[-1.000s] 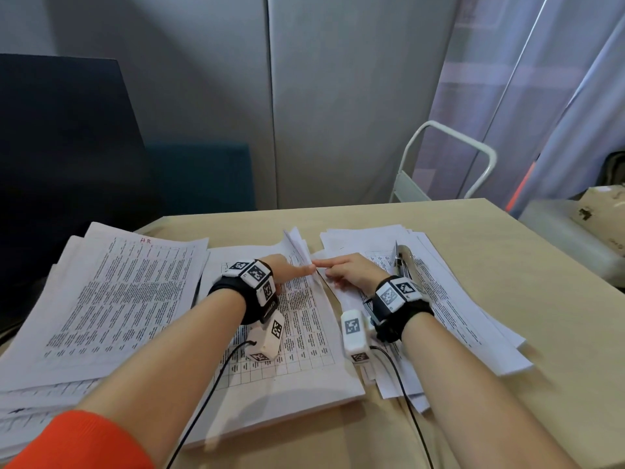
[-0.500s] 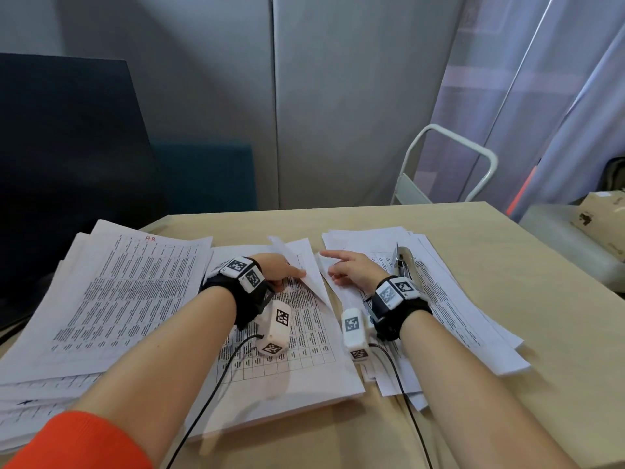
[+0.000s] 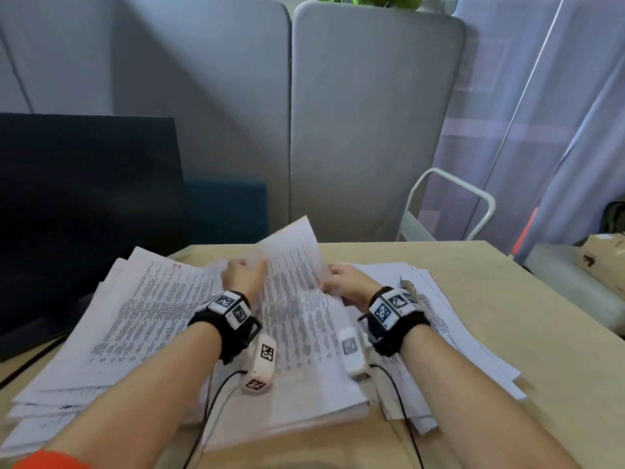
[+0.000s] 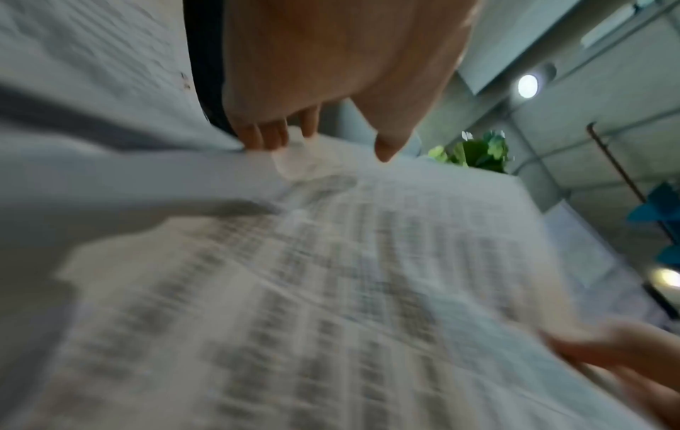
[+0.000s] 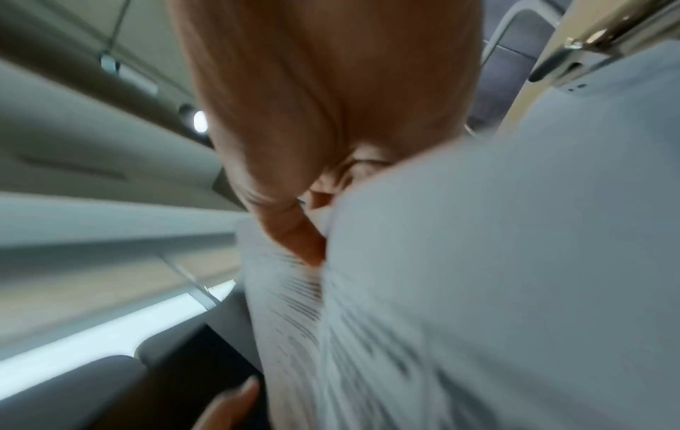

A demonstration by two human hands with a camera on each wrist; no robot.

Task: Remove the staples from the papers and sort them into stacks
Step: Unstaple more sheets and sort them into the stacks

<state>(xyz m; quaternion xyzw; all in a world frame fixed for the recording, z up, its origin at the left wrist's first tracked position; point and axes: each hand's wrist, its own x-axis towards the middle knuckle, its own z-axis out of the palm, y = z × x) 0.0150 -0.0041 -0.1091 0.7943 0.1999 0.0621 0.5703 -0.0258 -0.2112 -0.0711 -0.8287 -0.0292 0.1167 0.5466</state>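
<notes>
Spreading across the pale wooden surface (image 3: 439, 265) are three stacks of printed papers: a left stack (image 3: 142, 319), a middle stack (image 3: 304, 384) and a right stack (image 3: 449, 333). Above the middle stack a sheet (image 3: 291, 262) is lifted, its far end tilted up. The left hand (image 3: 241, 275) pinches its left edge, fingers curled over the paper; the right hand (image 3: 348, 284) grips its right edge, thumb on top. A metal staple remover (image 3: 407, 287) lies on the right stack, just beyond the right wrist.
</notes>
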